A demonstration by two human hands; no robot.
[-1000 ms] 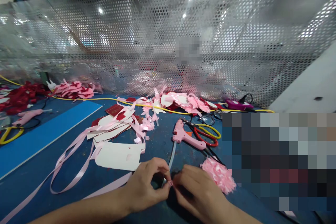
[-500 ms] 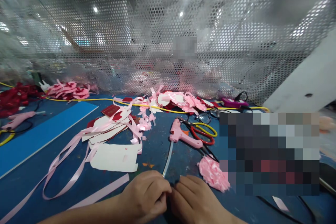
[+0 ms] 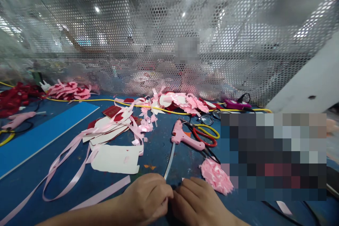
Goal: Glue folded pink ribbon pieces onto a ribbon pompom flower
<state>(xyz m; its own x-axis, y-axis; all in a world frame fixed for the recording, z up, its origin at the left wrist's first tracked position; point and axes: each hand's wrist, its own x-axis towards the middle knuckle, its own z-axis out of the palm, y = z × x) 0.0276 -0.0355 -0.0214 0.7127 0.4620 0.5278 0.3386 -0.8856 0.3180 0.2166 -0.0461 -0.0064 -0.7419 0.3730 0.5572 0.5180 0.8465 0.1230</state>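
Observation:
My left hand and my right hand meet at the bottom middle, both with fingers curled in and thumbs close together. Whatever lies between their fingertips is hidden. Just beyond them rests a pink glue gun. Its long clear glue stick runs down behind my left hand; I cannot tell whether they touch. To the right of my right hand lies a pink ruffled ribbon piece. A pink ribbon strip lies left of my left hand, and a white cut-out card sits farther off.
Scissors with red and yellow handles lie beside the glue gun. Stacked cards and loose pink ribbon cover the left. A yellow cord crosses the back before a perforated metal screen. A blurred patch hides the right side.
My hands stay together in nearly the same place, and the fingers of my left hand have closed up slightly. The things on the table have not moved.

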